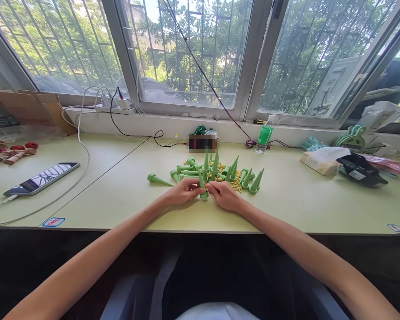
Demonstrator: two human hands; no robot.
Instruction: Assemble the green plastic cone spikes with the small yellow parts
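My left hand [183, 191] and my right hand [225, 194] meet at the middle of a pale green table [120, 195]. Both have their fingers closed around one green plastic cone [203, 186] standing upright between them. Just beyond it lies a pile of green cones [216, 171], some upright and some on their sides, mixed with small yellow pieces [236, 184]. A single green cone [158, 179] lies on its side to the left of the pile.
A phone [42, 178] on a white cable lies at the left, near wooden and red parts [11, 152]. A green bottle [264, 138], a tissue pack [323, 161] and a black device [362, 171] sit at the right. Cables run along the window sill.
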